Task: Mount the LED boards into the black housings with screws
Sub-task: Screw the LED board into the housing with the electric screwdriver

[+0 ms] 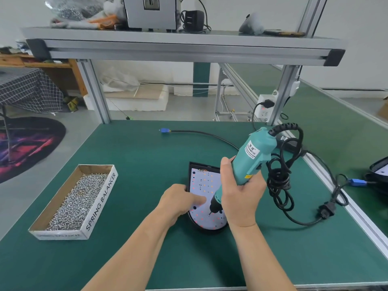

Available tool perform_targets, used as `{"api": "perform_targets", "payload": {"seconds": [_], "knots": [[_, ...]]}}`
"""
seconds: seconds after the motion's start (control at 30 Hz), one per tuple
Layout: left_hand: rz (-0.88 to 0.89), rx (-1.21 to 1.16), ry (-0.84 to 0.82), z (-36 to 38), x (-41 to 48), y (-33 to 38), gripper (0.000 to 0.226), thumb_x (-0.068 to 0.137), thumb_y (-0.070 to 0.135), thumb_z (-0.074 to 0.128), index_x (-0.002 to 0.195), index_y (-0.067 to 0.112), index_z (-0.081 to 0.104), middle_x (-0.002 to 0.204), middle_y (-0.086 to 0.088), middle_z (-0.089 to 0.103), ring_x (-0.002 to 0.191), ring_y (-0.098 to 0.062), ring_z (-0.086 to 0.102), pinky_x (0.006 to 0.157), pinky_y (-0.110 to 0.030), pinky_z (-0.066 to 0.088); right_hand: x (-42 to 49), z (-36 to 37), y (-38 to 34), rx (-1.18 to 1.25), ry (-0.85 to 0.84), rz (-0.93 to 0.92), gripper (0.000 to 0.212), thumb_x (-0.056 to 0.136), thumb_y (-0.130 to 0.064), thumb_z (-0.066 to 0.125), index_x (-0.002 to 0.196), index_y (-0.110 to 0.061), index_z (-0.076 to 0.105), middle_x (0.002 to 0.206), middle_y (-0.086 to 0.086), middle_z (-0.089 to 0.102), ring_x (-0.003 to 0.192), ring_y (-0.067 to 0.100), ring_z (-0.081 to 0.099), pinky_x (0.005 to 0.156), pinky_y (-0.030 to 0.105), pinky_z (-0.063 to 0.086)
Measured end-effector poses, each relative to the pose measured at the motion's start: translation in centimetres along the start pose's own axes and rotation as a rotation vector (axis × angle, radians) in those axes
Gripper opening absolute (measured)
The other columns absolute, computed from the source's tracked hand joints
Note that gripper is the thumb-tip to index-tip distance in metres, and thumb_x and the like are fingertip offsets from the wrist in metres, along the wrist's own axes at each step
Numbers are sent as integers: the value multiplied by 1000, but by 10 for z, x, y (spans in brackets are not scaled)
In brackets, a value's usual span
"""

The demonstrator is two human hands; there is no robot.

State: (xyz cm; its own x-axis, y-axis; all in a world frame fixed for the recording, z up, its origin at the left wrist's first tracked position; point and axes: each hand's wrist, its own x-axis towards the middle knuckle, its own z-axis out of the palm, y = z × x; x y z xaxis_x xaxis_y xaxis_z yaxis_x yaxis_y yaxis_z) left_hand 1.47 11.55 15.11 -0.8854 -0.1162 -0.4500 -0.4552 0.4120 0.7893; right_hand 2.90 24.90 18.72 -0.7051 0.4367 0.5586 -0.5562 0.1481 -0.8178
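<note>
A black housing lies on the green mat in front of me with a white LED board seated inside it. My right hand grips a teal electric screwdriver, tilted, and its bit tip touches the board's lower half. My left hand rests on the housing's left edge, fingers stretched out and pressing on the board beside the bit. Whether a screw sits under the bit is too small to tell.
A cardboard box marked SPRING BALANCER, holding several silver screws, stands to the left. The screwdriver's coiled black cable and plug lie to the right. A blue-tipped cable lies at the back. Another housing shows at the right edge.
</note>
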Motion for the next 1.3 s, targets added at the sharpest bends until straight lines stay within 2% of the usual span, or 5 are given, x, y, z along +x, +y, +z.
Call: {"api": "perform_targets", "payload": {"seconds": [0.47,0.77,0.87,0.97,1.3], "knots": [[5,19,16,-2,0,-2,52,59,38,80,100,6,72,98,-7,76,98,-27,71,92,-44,55,1,3,-1,63,-67,104,41,83,-32,67,66,-3,44,54,-9,39,51,18,37,53,34,36],[31,118,143,-17,-15,-8,52,77,54,72,64,16,39,58,1,43,57,-19,34,53,-29,28,18,-4,-32,149,99,78,22,87,-35,67,73,-19,60,63,2,59,61,17,56,64,25,49],[46,-182,244,-39,-18,-14,13,96,12,52,84,8,55,77,-12,59,57,-22,53,58,-30,48,19,-5,-30,224,186,155,25,87,-37,67,77,-15,60,59,-5,59,57,9,57,61,16,48],[33,-659,77,-59,-30,-12,25,94,-20,35,106,-11,55,98,-27,64,73,-27,74,63,-25,59,19,-4,-28,279,239,201,46,88,-36,66,85,8,56,56,-4,58,53,8,55,58,14,47],[9,-1041,-249,-38,-44,-1,17,74,14,72,78,-1,66,65,-12,64,49,-8,62,45,-11,52,23,3,-58,373,279,240,26,87,-40,66,61,-39,67,56,-2,57,57,13,53,61,22,48]]}}
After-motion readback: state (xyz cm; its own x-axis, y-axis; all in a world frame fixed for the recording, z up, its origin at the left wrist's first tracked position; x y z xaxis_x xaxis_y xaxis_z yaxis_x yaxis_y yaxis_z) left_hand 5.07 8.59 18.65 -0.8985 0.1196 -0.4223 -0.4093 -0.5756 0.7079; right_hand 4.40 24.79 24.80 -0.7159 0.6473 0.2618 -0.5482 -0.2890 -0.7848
